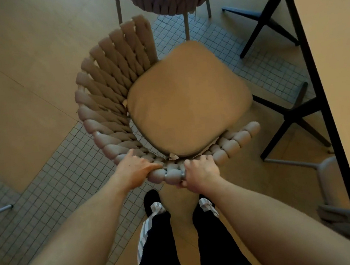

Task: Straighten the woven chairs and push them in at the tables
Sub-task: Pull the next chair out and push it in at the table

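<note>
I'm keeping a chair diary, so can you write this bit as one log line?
step: straightening | hands: left hand and right hand grip woven chair backrest | table: right, chair not pushed in

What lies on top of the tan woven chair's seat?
A tan square cushion covers the seat of the tan woven chair; the seat base beneath it is hidden. Nothing rests on the cushion.

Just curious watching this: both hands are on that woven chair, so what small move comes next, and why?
Probably swing the woven chair to face the table, then push. Left hand and right hand grip its backrest, and its seat stands angled, clear of the table edge.
</note>
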